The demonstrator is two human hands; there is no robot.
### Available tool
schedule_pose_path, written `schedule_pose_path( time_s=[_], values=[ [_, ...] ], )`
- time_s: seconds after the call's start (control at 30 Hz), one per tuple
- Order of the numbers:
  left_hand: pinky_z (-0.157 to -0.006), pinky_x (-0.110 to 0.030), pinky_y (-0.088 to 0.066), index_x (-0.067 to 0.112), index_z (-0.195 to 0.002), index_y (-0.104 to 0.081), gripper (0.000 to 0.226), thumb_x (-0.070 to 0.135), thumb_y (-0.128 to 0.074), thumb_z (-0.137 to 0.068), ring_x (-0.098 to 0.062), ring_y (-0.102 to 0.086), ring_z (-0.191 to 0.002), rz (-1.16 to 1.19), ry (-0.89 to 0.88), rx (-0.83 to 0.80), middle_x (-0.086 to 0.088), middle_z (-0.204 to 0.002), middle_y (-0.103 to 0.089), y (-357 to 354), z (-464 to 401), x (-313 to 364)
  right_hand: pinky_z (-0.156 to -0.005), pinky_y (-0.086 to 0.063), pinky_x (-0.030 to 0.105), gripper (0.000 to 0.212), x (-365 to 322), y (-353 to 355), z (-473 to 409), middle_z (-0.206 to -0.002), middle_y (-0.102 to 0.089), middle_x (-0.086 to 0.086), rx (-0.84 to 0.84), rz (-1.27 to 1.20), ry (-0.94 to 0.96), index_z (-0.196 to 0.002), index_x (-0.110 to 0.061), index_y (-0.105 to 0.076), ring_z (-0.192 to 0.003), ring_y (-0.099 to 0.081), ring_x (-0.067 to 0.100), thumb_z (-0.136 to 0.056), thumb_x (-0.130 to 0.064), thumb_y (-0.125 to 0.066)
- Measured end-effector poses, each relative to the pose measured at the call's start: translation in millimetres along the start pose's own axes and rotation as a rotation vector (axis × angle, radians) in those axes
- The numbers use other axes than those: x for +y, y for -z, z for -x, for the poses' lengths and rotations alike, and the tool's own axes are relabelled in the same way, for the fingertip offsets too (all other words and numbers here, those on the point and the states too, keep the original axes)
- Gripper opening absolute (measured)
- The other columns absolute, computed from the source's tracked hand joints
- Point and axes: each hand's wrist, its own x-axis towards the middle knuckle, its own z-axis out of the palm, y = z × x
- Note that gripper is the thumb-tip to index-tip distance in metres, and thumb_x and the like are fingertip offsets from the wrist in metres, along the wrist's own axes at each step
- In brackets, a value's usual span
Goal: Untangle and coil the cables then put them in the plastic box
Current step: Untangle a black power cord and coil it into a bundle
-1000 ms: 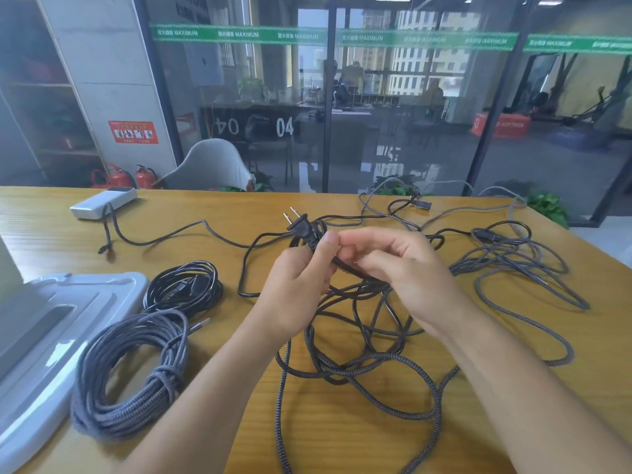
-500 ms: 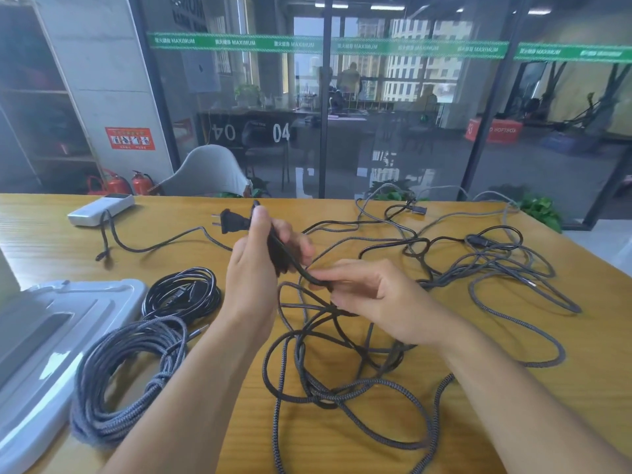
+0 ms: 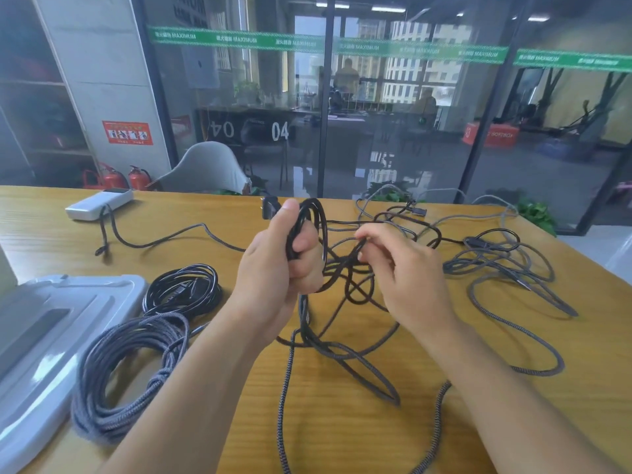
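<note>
Gripping a small loop of black cable [image 3: 309, 230], the left hand [image 3: 273, 268] holds it raised above the table [image 3: 342, 432], thumb pressed over the top of the strands, fingers curled round them. Black plug [image 3: 270, 206] sticks out just behind the thumb, partly hidden. Right hand [image 3: 407, 275] sits just beside the left, fingertips pinching a strand of the same black cable where it runs off the loop; remaining fingers loosely bent. Below both hands the cable drops into a loose tangle [image 3: 342, 336] of dark and grey braided cords lying on the wood, with 1 long braided strand trailing toward the near edge. More tangled grey cable [image 3: 506, 268] spreads to the right, near the far right corner, joined to the central tangle by crossing strands. On the left lie 2 finished coils: a large grey braided coil [image 3: 123, 371] near the front, and a smaller glossy black coil [image 3: 184, 289] touching its far side. Plastic box lid or box [image 3: 44, 330], pale grey, sits at the left edge just beside the grey coil; cannot tell which part it is. White power bank [image 3: 99, 203] rests at the far left of the table, a dark cord [image 3: 164, 237] running from it toward the hands. Glass wall [image 3: 393, 114] and a grey chair [image 3: 205, 169] stand beyond the table.
</note>
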Motion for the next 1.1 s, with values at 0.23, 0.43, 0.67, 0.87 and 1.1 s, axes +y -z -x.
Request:
schedule_pose_path(
  time_s=[0.23, 0.43, 0.67, 0.87, 1.1],
  values=[
    [-0.049, -0.028, -0.015, 0.02, -0.065, -0.034, 0.053, 0.042, -0.03, -0.112, -0.016, -0.011, -0.05, -0.043, -0.03, -0.003, 0.002, -0.056, -0.015, -3, 2, 1, -0.091, -0.06, 0.034, 0.017, -12, 6, -1, -0.101, -0.076, -0.003, 0.067, -0.411, -0.062, -0.113, -0.015, -0.066, -0.101, -0.075, 0.015, -0.103, -0.002, -0.06],
    [-0.05, -0.028, -0.016, 0.019, -0.064, -0.037, 0.053, 0.042, -0.031, -0.112, -0.016, -0.013, -0.05, -0.064, -0.025, 0.023, 0.002, -0.056, -0.017, -2, 2, 0, -0.084, -0.06, 0.041, 0.019, -17, 10, -1, -0.102, -0.076, 0.001, 0.217, -0.265, 0.087, -0.112, -0.01, -0.07, -0.099, -0.073, 0.018, -0.1, 0.003, -0.066],
    [-0.048, -0.027, -0.018, 0.02, -0.063, -0.038, 0.055, 0.043, -0.031, -0.112, -0.016, -0.013, -0.049, -0.024, -0.032, -0.003, 0.002, -0.055, -0.018, -4, 3, 3, -0.083, -0.06, 0.038, 0.025, -19, 7, -1, -0.108, -0.074, 0.001, 0.28, -0.342, 0.126, -0.112, -0.019, -0.06, -0.103, -0.073, 0.02, -0.103, 0.004, -0.06],
    [-0.047, -0.026, -0.019, 0.021, -0.06, -0.04, 0.056, 0.043, -0.032, -0.112, -0.014, -0.014, -0.049, -0.012, -0.007, 0.018, 0.004, -0.054, -0.019, 0, 2, 3, -0.084, -0.054, 0.037, 0.006, 12, -9, 0, -0.109, -0.058, 0.001, 0.146, -0.132, 0.044, -0.102, -0.007, -0.061, -0.1, -0.058, 0.017, -0.102, -0.001, -0.062],
    [-0.048, -0.029, -0.014, 0.019, -0.062, -0.039, 0.055, 0.042, -0.031, -0.112, -0.014, -0.013, -0.049, -0.055, 0.022, -0.075, 0.004, -0.054, -0.02, -5, 4, -1, -0.051, -0.038, 0.03, 0.014, 12, -26, -2, -0.073, -0.049, -0.01, 0.326, -0.047, -0.082, -0.093, -0.01, -0.05, -0.059, -0.048, 0.011, -0.105, -0.016, -0.055]
  ],
)
